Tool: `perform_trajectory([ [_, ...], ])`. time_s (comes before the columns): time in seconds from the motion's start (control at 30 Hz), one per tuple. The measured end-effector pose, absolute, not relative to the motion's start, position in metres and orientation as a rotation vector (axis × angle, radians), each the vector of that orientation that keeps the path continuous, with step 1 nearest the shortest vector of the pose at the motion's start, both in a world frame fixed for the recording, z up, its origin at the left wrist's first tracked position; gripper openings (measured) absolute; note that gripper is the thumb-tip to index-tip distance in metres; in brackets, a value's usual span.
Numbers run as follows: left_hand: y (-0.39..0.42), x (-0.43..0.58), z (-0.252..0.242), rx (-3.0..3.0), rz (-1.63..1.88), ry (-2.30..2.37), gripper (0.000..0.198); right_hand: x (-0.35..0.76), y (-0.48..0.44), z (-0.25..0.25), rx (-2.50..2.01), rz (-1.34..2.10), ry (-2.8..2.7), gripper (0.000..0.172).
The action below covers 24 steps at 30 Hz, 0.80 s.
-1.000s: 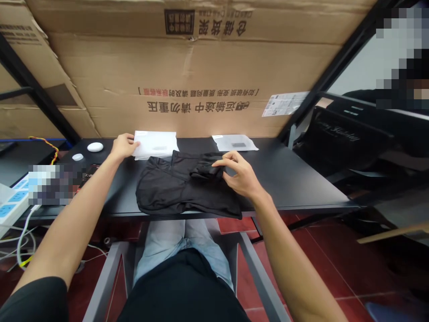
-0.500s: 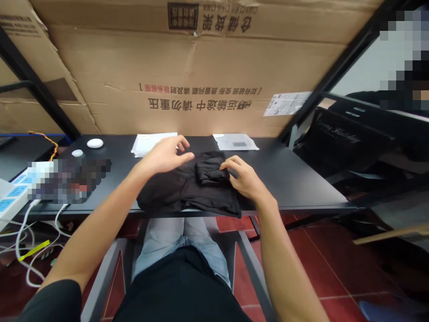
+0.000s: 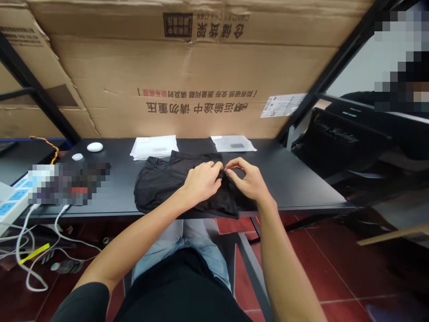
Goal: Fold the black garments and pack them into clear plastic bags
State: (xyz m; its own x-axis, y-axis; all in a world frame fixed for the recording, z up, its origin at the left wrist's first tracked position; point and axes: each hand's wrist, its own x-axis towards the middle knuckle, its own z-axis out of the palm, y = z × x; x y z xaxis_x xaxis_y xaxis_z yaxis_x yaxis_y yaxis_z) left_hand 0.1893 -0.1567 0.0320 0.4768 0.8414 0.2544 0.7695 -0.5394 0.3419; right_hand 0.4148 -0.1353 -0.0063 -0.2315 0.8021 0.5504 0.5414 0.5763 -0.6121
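A black cloth garment (image 3: 159, 188) lies flat on the black table (image 3: 288, 179), its lower edge reaching the table's front edge. My left hand (image 3: 203, 181) crosses over it and presses on its right part, fingers curled into the cloth. My right hand (image 3: 247, 180) is beside that hand at the garment's right edge, with thumb and forefinger pinching the cloth. The fingertips of both hands nearly meet. The folded sleeve part is hidden under my hands.
Behind the garment lie a stack of white plastic packets (image 3: 153, 147) and a translucent bag (image 3: 233, 143). A white mouse (image 3: 94, 146) and a small white object (image 3: 77, 156) sit at the left. A power strip (image 3: 10, 201) with cables is lower left. Large cardboard (image 3: 184, 67) stands behind.
My left hand has moved right across the garment to join my right hand at the folded part. The folded sleeve, visible earlier, is now covered by my hands.
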Motion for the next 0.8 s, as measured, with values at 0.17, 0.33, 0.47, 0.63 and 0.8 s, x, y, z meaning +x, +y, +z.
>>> perform_trajectory([
  [0.17, -0.147, 0.156, 0.044, 2.429, 0.802, 1.272, 0.046, 0.406, -0.131, -0.012, -1.084, 0.331, -2.075, 0.01],
  [0.33, -0.153, 0.085, 0.052, 2.387, 0.801, 1.449, 0.048, 0.407, -0.129, -0.013, -1.069, 0.257, -2.213, 0.01],
  [0.47, -0.173, 0.036, 0.047, 2.285, 0.594, 1.745, 0.036, 0.408, -0.127, -0.012, -1.069, 0.254, -2.232, 0.011],
  [0.63, -0.189, 0.05, 0.037, 2.305, 0.71, 1.852, 0.041, 0.408, -0.125, -0.014, -1.084, 0.26, -2.246, 0.011],
  [0.8, -0.171, 0.096, 0.026, 2.462, 0.728, 1.888, 0.05, 0.407, -0.128, -0.012, -1.079, 0.236, -2.261, 0.011],
])
